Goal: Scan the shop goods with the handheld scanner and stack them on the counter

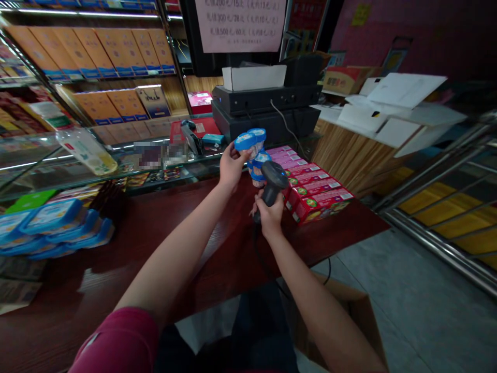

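Observation:
My right hand (271,213) is wrapped round the handle of a black barcode scanner (274,176), whose cord hangs down over the table's front. Beyond the scanner, my left hand (232,167) grips a small clear tub with a blue lid (245,141) at the top of a small cluster of such tubs. Lower tubs (259,161) stand behind the scanner head and are partly hidden by it. Right of the scanner lie red boxes (316,194) in a row, with pink boxes (285,157) behind them.
Blue-lidded packs (54,220) are stacked on the dark red table (155,248) at left. A bottle (83,142) stands on the glass counter. Black equipment (266,116) is at the back. An open cardboard box (349,305) sits below; a metal rail (438,248) runs at right.

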Action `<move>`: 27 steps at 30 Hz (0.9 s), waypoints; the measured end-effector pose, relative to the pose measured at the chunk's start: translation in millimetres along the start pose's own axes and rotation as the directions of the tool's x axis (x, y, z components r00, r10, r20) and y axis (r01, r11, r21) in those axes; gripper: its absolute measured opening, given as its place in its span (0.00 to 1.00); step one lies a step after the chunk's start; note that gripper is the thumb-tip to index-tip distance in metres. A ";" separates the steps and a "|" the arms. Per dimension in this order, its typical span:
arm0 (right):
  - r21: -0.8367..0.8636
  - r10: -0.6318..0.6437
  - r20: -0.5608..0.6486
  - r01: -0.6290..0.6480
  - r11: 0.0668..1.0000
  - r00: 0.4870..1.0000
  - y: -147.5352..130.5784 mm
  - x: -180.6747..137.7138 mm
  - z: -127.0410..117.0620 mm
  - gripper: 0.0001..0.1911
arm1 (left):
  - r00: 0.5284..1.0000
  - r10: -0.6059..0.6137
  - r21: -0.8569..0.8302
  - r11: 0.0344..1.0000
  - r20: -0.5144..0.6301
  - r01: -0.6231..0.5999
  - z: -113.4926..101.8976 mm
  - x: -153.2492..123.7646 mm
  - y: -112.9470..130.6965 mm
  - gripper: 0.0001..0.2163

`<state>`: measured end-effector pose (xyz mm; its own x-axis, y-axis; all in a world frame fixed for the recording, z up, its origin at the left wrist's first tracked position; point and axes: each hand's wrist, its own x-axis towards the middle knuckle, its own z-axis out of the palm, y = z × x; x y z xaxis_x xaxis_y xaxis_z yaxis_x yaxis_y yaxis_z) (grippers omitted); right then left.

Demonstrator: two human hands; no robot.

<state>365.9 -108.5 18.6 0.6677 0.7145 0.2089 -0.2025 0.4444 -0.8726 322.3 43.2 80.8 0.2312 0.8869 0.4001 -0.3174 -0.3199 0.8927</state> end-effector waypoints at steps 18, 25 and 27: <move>-0.132 0.360 0.687 -0.379 0.916 0.631 25.3 -60.5 106.9 0.23 | 0.913 -0.139 0.072 0.981 -0.385 0.180 -283.8 -128.6 34.5 0.22; -0.170 0.407 0.709 -0.421 0.891 0.576 45.0 -78.2 118.1 0.23 | 0.847 -0.106 0.064 0.985 -0.521 0.163 -294.8 -132.2 27.5 0.18; -0.173 0.410 0.715 -0.425 0.889 0.566 43.6 -77.4 115.9 0.23 | 0.868 -0.088 0.071 0.988 -0.489 0.140 -292.4 -133.4 28.4 0.19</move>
<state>222.3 -81.8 15.5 -0.2173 0.9732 0.0759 -0.3393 -0.0024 -0.9407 13.5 13.3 -7.9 -0.2215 0.9608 0.1668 -0.2158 -0.2151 0.9525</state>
